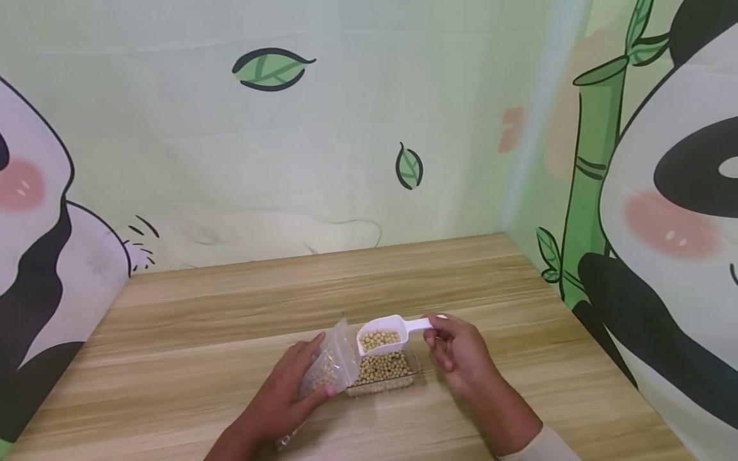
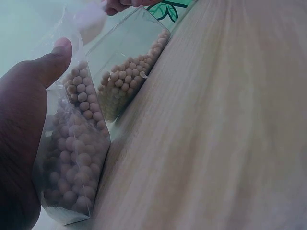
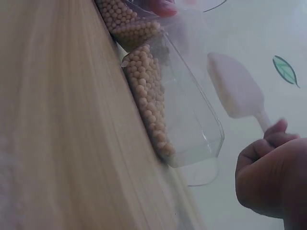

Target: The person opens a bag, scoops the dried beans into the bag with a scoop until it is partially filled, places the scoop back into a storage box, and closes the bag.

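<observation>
My right hand [image 1: 461, 352] grips the handle of a white scoop [image 1: 406, 326], which holds a load of soybeans [image 1: 379, 339]. The scoop hangs above a clear plastic box [image 1: 380, 387] partly filled with more of the same beans [image 3: 145, 96]. To the left, my left hand [image 1: 291, 387] holds a clear zip bag [image 1: 328, 365] between thumb and fingers. Its mouth leans toward the box. Soybeans fill the lower part of the bag, as the left wrist view shows [image 2: 72, 163]. In the right wrist view the scoop [image 3: 235, 86] is above the box's rim, apart from it.
The wood-grain table [image 1: 230, 333] carries the box and bag. Behind it stands a pale green backdrop [image 1: 346, 128] printed with leaves. Another printed panel with a panda and bamboo [image 1: 594, 147] borders the right side.
</observation>
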The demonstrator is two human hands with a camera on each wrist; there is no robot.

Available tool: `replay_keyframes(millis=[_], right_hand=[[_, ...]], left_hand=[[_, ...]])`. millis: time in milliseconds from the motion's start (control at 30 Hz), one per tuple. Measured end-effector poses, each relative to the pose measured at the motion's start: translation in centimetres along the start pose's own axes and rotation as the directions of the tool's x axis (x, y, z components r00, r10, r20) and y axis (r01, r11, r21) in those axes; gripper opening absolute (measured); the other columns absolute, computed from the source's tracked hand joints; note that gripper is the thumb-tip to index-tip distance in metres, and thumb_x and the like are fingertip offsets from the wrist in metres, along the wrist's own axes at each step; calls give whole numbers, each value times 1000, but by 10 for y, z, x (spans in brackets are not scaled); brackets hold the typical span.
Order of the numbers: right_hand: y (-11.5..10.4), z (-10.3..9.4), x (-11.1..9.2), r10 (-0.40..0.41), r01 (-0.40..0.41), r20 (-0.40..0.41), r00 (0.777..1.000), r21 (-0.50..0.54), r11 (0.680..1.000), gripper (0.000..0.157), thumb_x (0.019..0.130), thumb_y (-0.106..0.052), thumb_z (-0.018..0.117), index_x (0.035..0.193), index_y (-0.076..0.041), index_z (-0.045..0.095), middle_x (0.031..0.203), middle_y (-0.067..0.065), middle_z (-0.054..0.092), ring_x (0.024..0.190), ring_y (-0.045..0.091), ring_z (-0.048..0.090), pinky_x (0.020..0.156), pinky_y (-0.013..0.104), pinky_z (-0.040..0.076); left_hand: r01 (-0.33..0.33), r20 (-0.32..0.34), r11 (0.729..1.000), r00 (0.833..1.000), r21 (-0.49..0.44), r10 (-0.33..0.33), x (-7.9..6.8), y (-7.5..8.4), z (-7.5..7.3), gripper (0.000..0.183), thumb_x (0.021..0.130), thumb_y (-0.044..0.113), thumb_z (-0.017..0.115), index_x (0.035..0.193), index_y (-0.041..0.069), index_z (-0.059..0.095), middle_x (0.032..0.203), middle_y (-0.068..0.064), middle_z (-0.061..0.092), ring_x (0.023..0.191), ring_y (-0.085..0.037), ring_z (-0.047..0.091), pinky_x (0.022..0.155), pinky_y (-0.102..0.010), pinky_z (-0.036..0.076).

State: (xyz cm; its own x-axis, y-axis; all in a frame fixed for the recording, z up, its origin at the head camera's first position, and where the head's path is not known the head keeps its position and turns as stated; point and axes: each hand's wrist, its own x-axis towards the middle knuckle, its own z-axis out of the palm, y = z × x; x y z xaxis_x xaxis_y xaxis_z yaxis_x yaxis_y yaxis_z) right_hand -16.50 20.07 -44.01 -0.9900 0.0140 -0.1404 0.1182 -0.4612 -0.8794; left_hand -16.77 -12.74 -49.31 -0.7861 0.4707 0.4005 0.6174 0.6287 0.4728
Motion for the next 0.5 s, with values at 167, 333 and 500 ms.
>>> replay_keyframes(millis=[167,333,500], right_hand=[[1,4,-7,-71,92,144,987,-143,985,24,115,-12,52,98,-11,69,68,-9,66,41,-1,38,45,16,30],[5,7,-11,-141,215,272,952,-264,940,19,115,-13,55,121,1,67,78,-9,72,45,1,42,46,16,35],[6,8,-14,-199,303,321,926,-316,899,29,115,-15,56,129,10,61,82,-7,73,48,3,44,47,18,37]], left_hand=[[8,6,1000,1000,-3,-8,1,1,-1,86,100,42,79,169,12,39,143,-4,63,122,-10,57,99,-43,55],[8,-1,1000,1000,9,-8,1,2,-1,86,99,41,79,169,12,39,144,-5,63,124,-12,58,100,-44,56],[3,-7,1000,1000,16,-3,0,1,0,87,99,41,80,170,13,39,145,-6,63,126,-14,58,101,-46,56]])
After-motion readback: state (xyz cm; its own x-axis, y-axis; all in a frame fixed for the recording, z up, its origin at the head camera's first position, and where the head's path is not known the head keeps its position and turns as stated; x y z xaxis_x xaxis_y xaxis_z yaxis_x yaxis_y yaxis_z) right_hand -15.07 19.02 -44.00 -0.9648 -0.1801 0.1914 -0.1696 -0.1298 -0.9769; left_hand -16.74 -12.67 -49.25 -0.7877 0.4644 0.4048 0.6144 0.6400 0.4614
